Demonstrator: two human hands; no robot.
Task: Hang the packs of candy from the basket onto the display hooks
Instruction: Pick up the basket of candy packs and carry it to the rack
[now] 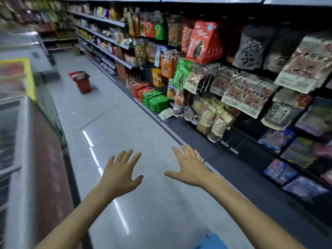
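A red basket (pixel 83 85) stands on the aisle floor far ahead on the left, with packs (pixel 79 75) lying in its top. My left hand (pixel 120 174) and my right hand (pixel 188 167) are stretched out in front of me over the floor, palms down, fingers spread, holding nothing. Both hands are well short of the basket. On the right, a dark display rack (pixel 249 148) carries many hanging snack packs (pixel 246 95) on hooks.
A chest freezer (pixel 27 159) runs along the left side of the aisle. Shelves (pixel 107 40) with goods continue down the right side. The pale tiled floor (pixel 115 114) lies between them. A blue thing (pixel 212 242) shows at the bottom edge.
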